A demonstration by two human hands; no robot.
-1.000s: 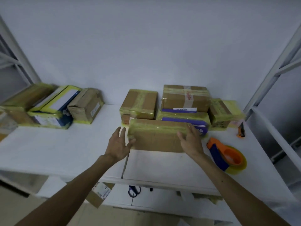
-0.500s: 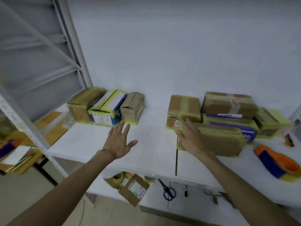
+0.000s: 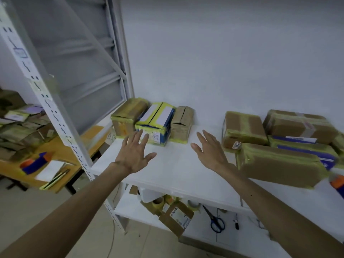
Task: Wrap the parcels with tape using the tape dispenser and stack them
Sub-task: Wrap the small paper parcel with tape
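Scissors [image 3: 216,221] on lower shelf [image 3: 202,229]; tape rolls [image 3: 160,202] beside.

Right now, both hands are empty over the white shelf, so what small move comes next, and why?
Probably reach forward and close both hands on the small brown cardboard box: the left hand and right hand hover open before it, holding nothing, and it looks the least taped.
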